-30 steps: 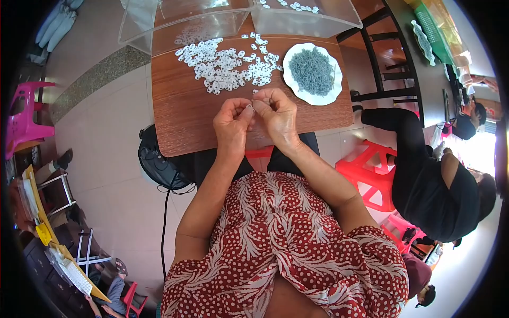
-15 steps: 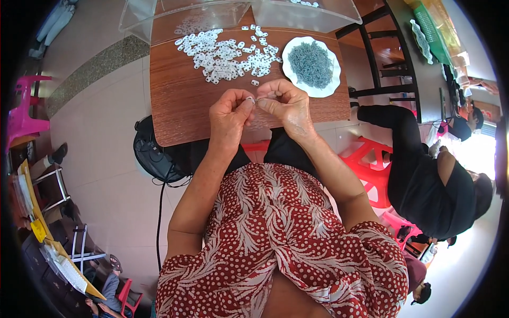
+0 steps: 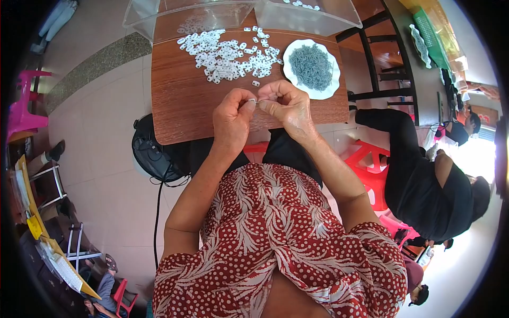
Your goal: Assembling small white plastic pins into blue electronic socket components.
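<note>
Close together over the near part of the wooden table (image 3: 180,114), both my hands are closed in pinches. Between thumb and fingers my left hand (image 3: 230,123) holds a small white plastic piece (image 3: 252,100), mostly covered by the fingertips. My right hand (image 3: 291,110) pinches at its edge; what it holds, if anything, is too small to name. Ahead lies a loose spread of white two-holed plastic pieces (image 3: 222,59), with one stray piece (image 3: 256,84) just beyond my fingers. To the right, a white scalloped plate (image 3: 332,87) bears a heap of thin grey screw-like parts (image 3: 311,66).
Clear plastic bins (image 3: 313,16) stand along the table's far edge. A black bag with a cable (image 3: 154,153) is at the left below the table. On the right, a person in black (image 3: 429,185) sits near a red stool (image 3: 366,164). A pink stool (image 3: 26,106) stands far left.
My hands stay pinched together at nearly the same spot. The left hand has turned slightly and shifted a little to the right, while the right fingers remain against the piece.
</note>
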Demonstrator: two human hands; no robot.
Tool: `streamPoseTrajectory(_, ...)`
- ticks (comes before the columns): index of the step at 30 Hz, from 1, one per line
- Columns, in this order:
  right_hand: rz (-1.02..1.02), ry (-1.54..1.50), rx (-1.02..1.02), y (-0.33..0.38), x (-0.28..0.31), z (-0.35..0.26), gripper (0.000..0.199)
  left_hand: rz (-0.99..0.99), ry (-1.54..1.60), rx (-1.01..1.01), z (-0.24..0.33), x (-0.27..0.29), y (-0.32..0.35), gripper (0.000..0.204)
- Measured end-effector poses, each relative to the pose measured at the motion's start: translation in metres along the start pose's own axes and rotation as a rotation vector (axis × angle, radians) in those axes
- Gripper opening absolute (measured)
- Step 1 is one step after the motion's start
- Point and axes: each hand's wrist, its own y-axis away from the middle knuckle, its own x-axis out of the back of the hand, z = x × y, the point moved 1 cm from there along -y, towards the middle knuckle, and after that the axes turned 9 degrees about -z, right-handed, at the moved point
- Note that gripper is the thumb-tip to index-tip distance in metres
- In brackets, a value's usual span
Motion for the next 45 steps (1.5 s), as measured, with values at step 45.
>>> streamPoseTrajectory(45,0.009,0.011,0.029,-0.001,-0.008,0.012,0.004,0.084,0.406,0.227,-0.006,-0.004,-0.001,0.004)
